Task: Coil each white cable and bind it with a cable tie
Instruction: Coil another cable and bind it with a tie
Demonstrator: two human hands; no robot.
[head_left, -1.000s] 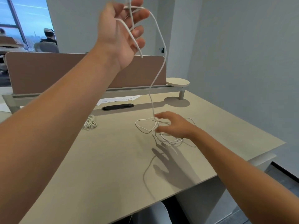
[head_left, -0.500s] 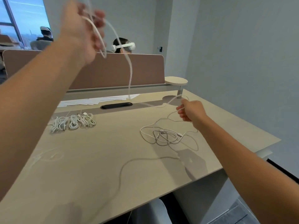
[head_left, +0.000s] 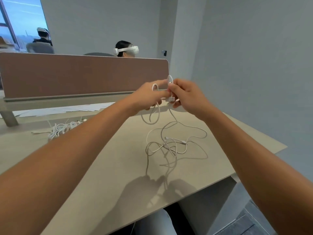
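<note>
Cable (head_left: 171, 133) hung from both raised hands, its slack tangled on the desk (head_left: 105, 167). Left hand (head_left: 149, 95) gripped small loops; right hand (head_left: 186, 95) pinched the plug end beside it.

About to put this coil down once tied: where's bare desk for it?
Bare desk lies between the finished coils at the left and the loose cable tangle at the right, mostly under the left forearm. It is crowded under both hands and along the papers by the divider.
</note>
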